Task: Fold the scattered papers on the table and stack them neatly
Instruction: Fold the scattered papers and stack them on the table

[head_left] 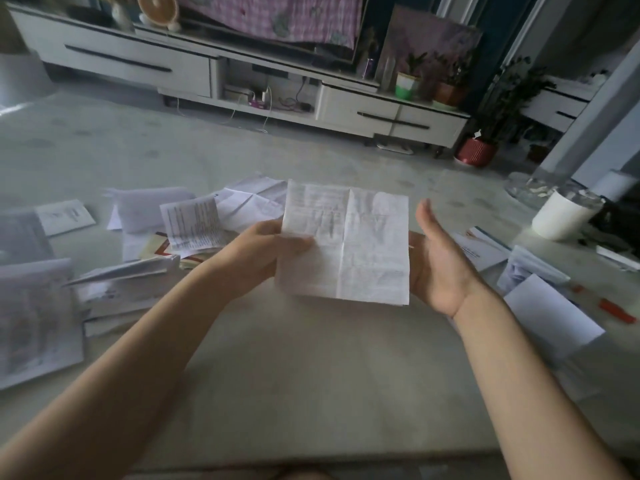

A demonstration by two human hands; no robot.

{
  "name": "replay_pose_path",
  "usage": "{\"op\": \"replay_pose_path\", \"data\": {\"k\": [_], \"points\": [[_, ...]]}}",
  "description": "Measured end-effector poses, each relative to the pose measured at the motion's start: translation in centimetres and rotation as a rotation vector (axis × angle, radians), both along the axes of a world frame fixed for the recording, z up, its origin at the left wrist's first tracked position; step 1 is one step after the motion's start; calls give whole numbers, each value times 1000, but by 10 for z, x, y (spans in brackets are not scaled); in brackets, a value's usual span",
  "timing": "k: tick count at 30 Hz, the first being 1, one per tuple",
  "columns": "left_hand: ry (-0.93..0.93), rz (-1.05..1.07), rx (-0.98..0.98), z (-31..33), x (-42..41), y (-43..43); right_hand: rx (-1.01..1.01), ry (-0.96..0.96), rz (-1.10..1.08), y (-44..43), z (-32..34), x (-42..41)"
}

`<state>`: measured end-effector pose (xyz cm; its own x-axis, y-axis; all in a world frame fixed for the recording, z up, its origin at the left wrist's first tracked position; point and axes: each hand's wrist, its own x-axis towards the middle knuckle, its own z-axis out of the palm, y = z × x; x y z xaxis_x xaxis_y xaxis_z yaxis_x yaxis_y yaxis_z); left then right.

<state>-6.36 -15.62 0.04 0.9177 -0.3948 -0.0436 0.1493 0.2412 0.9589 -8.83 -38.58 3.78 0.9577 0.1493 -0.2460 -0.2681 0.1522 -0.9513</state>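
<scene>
A creased printed sheet point(360, 244) is held up unfolded above the middle of the table point(311, 375). My left hand point(263, 251) pinches its left edge, thumb on the front. Just right of the sheet, my right hand point(436, 261) is open, palm turned toward the paper's right edge, fingers partly hidden behind it. Scattered papers point(194, 223) lie in a loose heap at the left behind my left hand. Booklets and leaflets point(117, 289) sit further left. Folded white papers point(547, 317) lie at the right.
A white cylindrical cup point(561, 216) stands at the far right, with a red pen-like object point(616, 311) near the right edge. Beyond the table are the floor, a white TV cabinet point(242, 74) and potted plants point(478, 150).
</scene>
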Motion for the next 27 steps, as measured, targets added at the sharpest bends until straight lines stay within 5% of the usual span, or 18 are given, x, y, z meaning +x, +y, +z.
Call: {"op": "replay_pose_path", "data": {"k": [7,19,21,24,27], "points": [[43,6,-5,-1,-7,-2,-250,-97,-46,8,-9,-6],[65,113,37,-2,-9,-9,-294,-107,-57,11,-4,-15],[-85,330,280,-3,-11,-9,-351,-78,-13,11,-4,-18],[-634,689,746,-6,-27,-15,-415,-2,52,13,-10,-30],[-1054,523,1006,-19,-53,-34,-526,39,64,18,-20,-44]]}}
